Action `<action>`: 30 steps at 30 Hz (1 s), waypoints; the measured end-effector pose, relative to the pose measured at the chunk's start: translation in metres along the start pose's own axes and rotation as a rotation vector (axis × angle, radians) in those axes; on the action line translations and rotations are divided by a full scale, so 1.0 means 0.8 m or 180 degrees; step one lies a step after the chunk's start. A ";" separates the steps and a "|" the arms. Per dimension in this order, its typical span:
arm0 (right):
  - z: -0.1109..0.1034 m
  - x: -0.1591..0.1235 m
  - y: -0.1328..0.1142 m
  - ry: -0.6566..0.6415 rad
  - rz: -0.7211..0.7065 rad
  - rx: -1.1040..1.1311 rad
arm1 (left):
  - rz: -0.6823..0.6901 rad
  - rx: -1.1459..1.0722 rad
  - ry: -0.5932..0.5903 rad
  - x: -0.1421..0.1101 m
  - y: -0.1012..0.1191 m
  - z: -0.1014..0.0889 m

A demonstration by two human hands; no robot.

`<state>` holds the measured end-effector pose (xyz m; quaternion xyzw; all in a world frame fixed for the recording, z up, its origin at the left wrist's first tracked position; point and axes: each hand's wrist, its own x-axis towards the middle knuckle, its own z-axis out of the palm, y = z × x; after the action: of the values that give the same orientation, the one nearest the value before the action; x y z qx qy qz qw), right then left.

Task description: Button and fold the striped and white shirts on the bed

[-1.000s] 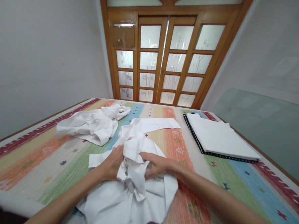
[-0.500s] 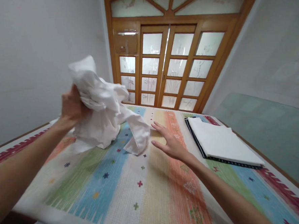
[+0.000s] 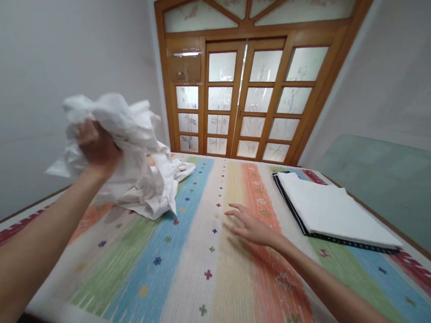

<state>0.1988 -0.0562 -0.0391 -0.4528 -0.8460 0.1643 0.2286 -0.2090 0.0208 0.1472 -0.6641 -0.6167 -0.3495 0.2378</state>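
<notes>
Gripped in my left hand (image 3: 98,145) is a crumpled white garment (image 3: 142,161), lifted over the left part of the table. Its upper folds bunch around the fist, and its lower folds hang down to the tablecloth. Whether it is a shirt cannot be made out. My right hand (image 3: 250,225) hovers palm down just over the yellow and orange stripes of the tablecloth (image 3: 193,280), fingers apart and holding nothing. A gap of bare tablecloth separates it from the garment.
On the right of the table lies a stack of folded cloth (image 3: 335,212), white on top with a dark patterned layer beneath. A pale green panel (image 3: 384,180) stands beyond the right edge. Wooden glazed doors (image 3: 248,101) close off the far side, with a wall (image 3: 66,53) at left.
My left hand has moved left with the garment, whose loose end has swung away from my right hand. The right hand has come slightly lower and nearer.
</notes>
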 end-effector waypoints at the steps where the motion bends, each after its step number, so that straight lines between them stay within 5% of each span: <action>1: 0.002 -0.001 0.003 -0.0101 0.0055 -0.0024 | -0.0080 0.0167 -0.0130 -0.016 0.003 0.020; 4: 0.006 -0.005 0.010 -0.0415 0.0208 -0.0098 | 0.0375 0.0367 -0.1709 -0.064 0.017 0.089; 6: 0.005 -0.010 0.015 -0.0506 0.0216 -0.0100 | 0.0113 0.0467 -0.2418 -0.088 0.025 0.131; 10: -0.012 -0.030 0.034 -0.0250 0.0161 -0.0152 | -0.0178 0.0569 -0.2181 -0.103 0.027 0.170; 14: -0.056 -0.054 0.077 0.0238 0.0506 -0.0673 | 0.0283 0.0610 -0.1944 -0.083 0.022 0.157; 20: -0.116 -0.081 0.150 0.0823 0.2130 -0.2086 | 0.1255 -0.0213 -0.1513 -0.069 0.046 0.139; 24: -0.124 -0.092 0.163 0.0302 0.2932 -0.2216 | 0.1499 -0.0166 -0.1710 -0.087 0.059 0.172; 30: -0.133 -0.088 0.166 -0.0012 0.3043 -0.2304 | 0.1191 0.0291 -0.1393 -0.104 0.072 0.228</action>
<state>0.3818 -0.0363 -0.0307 -0.8320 -0.5511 -0.0488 -0.0409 -0.1204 0.0954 -0.0264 -0.8145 -0.5352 -0.1199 0.1891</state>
